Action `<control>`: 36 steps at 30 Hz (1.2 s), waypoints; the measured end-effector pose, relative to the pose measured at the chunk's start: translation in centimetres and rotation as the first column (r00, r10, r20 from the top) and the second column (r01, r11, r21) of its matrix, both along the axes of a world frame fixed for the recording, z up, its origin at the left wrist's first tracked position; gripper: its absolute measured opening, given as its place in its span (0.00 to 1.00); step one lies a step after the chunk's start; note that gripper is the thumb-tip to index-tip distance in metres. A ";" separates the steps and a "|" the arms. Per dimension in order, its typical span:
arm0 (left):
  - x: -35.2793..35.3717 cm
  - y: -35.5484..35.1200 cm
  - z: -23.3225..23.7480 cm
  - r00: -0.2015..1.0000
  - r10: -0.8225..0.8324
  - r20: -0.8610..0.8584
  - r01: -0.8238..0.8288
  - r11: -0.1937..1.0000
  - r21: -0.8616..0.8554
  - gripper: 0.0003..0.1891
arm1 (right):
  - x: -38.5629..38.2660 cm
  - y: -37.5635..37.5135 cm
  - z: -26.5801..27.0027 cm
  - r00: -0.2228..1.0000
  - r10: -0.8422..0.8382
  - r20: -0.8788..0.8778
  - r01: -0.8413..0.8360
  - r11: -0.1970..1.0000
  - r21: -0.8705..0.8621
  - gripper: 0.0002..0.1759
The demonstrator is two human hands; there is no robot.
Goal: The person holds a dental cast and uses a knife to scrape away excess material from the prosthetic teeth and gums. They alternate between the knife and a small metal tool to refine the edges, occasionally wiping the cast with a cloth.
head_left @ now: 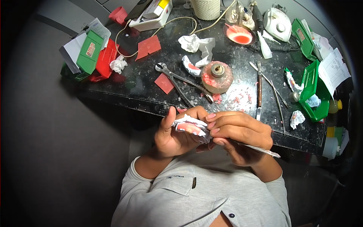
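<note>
My left hand (pixel 166 138) is closed around a white plaster dental cast (pixel 206 139), its thumb standing up beside it. Pink wax (pixel 189 128) with a row of small whitish teeth runs along the cast's near side. Fingertips of my right hand (pixel 245 134) press together at the cast's right edge. A slim tool with a pale, stained handle (pixel 262 150) passes through the right hand and sticks out to the right; its working tip is hidden behind the fingers. Both hands are in front of the bench edge, above my lap.
On the black bench (pixel 124 96) stand a spirit burner (pixel 217 79) and a bowl of red wax (pixel 240 36). Pliers (pixel 176 81), pink wax sheets (pixel 148 47), a wooden-handled knife (pixel 259 89) and crumpled paper (pixel 189 43) lie about. Green bins (pixel 310 87) flank the bench.
</note>
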State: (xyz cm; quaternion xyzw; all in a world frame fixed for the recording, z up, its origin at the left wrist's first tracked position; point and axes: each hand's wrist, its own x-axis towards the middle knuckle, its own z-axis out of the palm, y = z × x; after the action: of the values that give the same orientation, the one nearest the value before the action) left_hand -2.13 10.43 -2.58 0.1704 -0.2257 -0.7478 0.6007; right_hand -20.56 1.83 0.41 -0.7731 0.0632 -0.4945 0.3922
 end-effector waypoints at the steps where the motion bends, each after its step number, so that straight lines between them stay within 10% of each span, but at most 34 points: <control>1: 0.0 0.0 -0.1 1.000 -0.015 -0.023 0.015 1.000 -0.014 0.47 | 0.0 0.0 -0.1 1.000 -0.005 -0.002 0.005 1.000 0.004 0.13; 14: 0.4 -1.0 -1.7 0.993 -0.080 -0.085 0.075 0.995 -0.058 0.50 | -0.2 -0.7 -1.6 0.988 -0.093 0.123 0.098 0.994 -0.041 0.09; 16: 0.4 -0.9 -0.5 0.998 -0.053 0.029 0.055 0.996 -0.070 0.48 | -0.8 -0.6 -1.0 0.979 -0.126 0.162 0.115 0.991 0.073 0.08; 18: 0.0 -1.1 0.3 0.732 0.271 0.626 -0.037 0.932 -0.360 0.47 | -0.2 -0.3 -1.9 0.903 -0.148 0.403 0.047 0.967 0.250 0.11; 36: -0.3 -1.0 0.3 0.613 0.403 0.679 -0.046 0.877 -0.478 0.55 | -0.4 -0.1 -0.1 0.992 -0.117 -0.042 0.115 0.993 -0.034 0.14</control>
State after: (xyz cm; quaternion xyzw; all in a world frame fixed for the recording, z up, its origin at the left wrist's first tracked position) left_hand -2.39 9.41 -2.33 0.3649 -0.5860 -0.4561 0.5617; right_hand -20.94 1.69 0.34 -0.7849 0.1090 -0.5002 0.3492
